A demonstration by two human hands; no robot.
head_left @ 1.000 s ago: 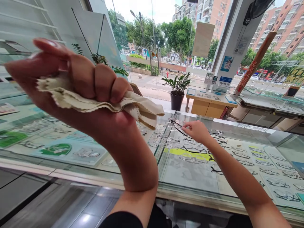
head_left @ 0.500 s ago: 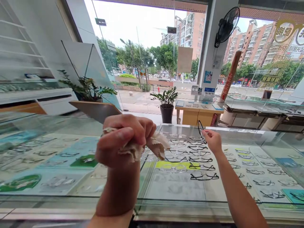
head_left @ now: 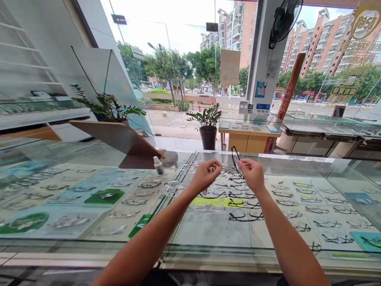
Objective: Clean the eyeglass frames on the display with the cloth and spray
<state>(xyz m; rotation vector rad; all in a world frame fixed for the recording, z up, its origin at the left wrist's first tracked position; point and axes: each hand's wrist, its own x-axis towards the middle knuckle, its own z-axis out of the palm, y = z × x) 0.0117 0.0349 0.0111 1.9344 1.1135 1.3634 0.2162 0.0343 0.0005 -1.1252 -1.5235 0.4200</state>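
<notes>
Black-framed eyeglasses [head_left: 233, 157] stand on end above the glass counter, pinched in the fingertips of my right hand [head_left: 252, 174]. Just left of them, my left hand [head_left: 206, 174] is closed around a pale cleaning cloth [head_left: 211, 170]. Most of the cloth is hidden by the fingers; a small bit shows at the palm. A small gap separates the left hand from the glasses. Below both hands, rows of spectacle frames [head_left: 246, 215] lie on the glass display case [head_left: 220, 236].
A small white bottle [head_left: 158, 167] stands on the counter to the left, beside a tilted brown-backed board [head_left: 116, 137]. More frames fill the cases on both sides. Beyond the counter are a potted plant [head_left: 207, 133] and a wooden side table [head_left: 248, 139].
My left hand has moved away from me and to the right with the cloth, coming close to the glasses. My right hand has shifted slightly left with the glasses. The bottle has come into view.
</notes>
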